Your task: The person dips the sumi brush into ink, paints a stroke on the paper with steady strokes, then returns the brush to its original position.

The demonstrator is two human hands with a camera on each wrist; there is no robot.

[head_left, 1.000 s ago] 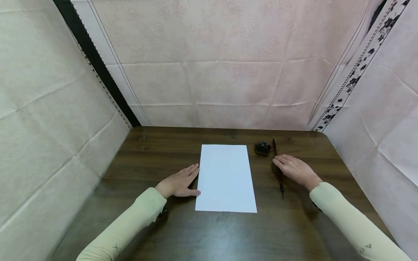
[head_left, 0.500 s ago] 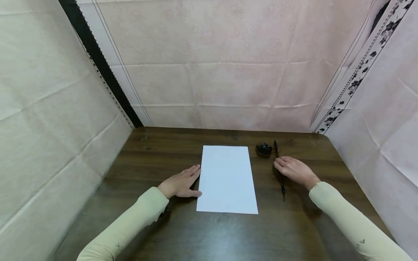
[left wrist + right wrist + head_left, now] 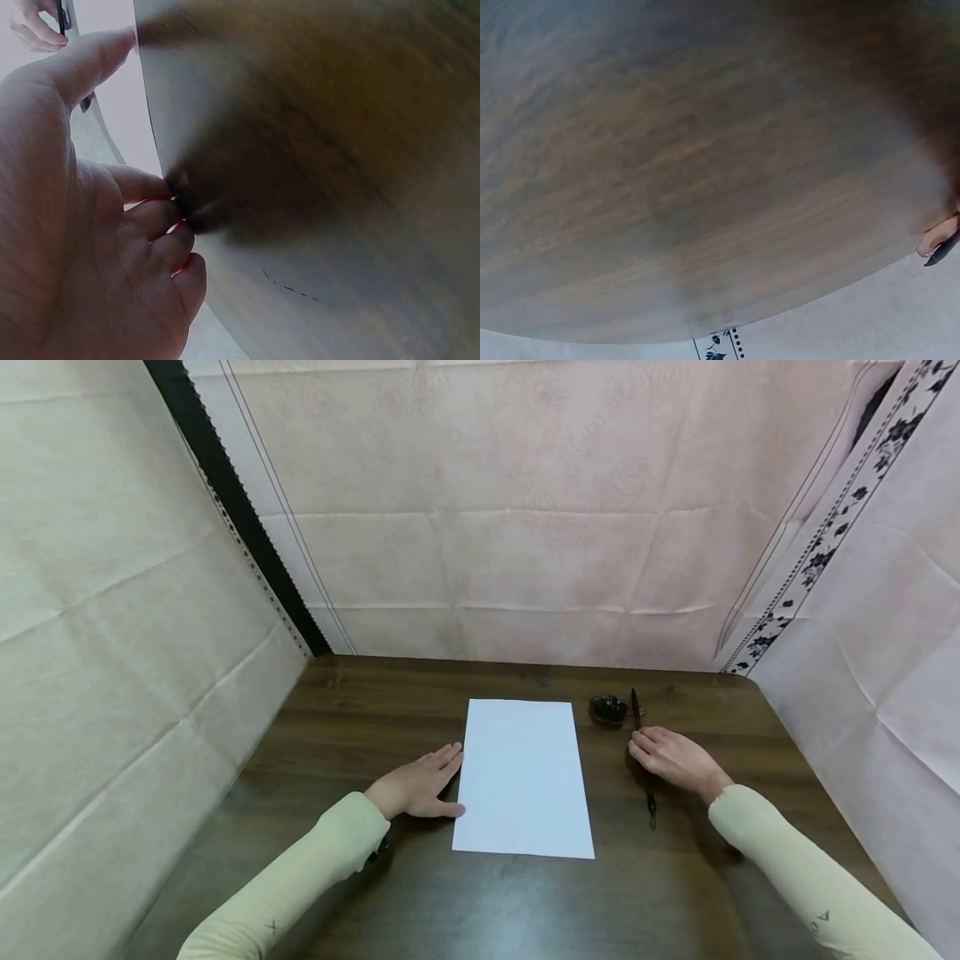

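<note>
A white sheet of paper (image 3: 523,777) lies upright on the brown wooden table. My left hand (image 3: 420,783) rests at its left edge, fingers straight and thumb spread, with the tips touching the edge. In the left wrist view, the palm of the left hand (image 3: 112,225) shows. To the right of the paper, my right hand (image 3: 678,762) holds a dark, slender brush (image 3: 651,802) by its middle from above. The brush points away from me, and a small loop hangs at its near end. In the right wrist view only a fingertip and the brush tip (image 3: 941,251) show.
A small glossy black dish (image 3: 607,710), contents too dark to tell, stands just left of the brush's far end. A small object (image 3: 638,712) lies by the brush there. Pale cloth walls (image 3: 487,560) enclose the table at the back and both sides.
The head view has shifted slightly, so everything sits a little lower and farther right. Both hands keep their places by the paper and the brush.
</note>
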